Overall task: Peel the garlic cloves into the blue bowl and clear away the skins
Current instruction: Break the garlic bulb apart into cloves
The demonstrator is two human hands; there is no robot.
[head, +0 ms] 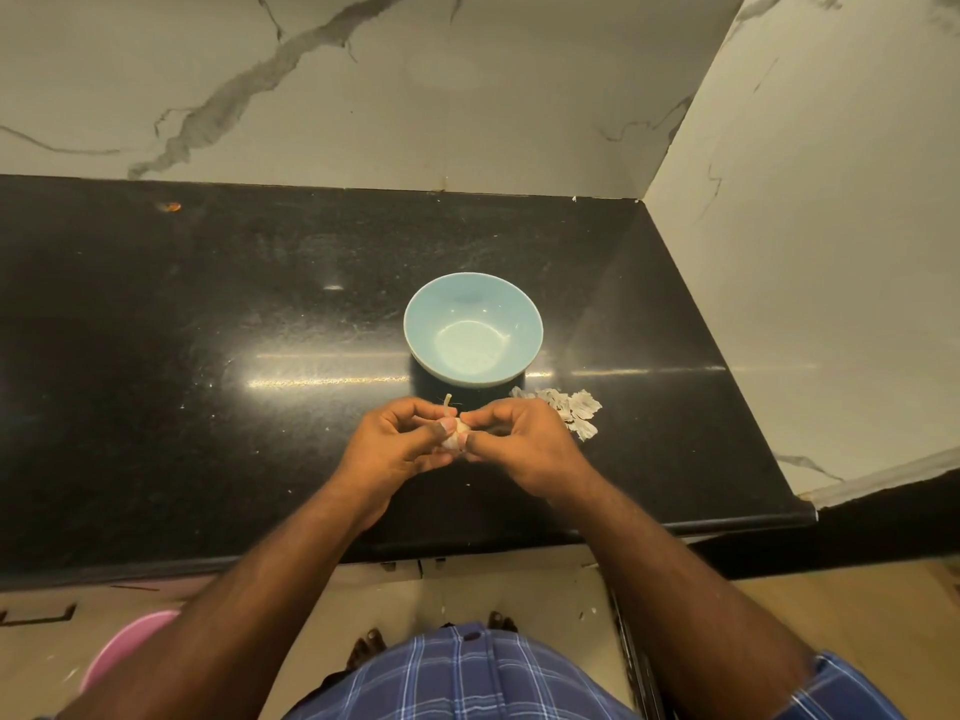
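Both hands, L (400, 439) & R (511, 436), pinch garlic (451, 431) betw fingertips just near of bowl (423, 350); stem points up/away. Nothing seen in bowl. Skins (576, 407) lie R of it

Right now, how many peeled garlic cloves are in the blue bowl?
0. The blue bowl shows only its bare inside. The one garlic bulb is held between both hands, partly hidden by fingers.
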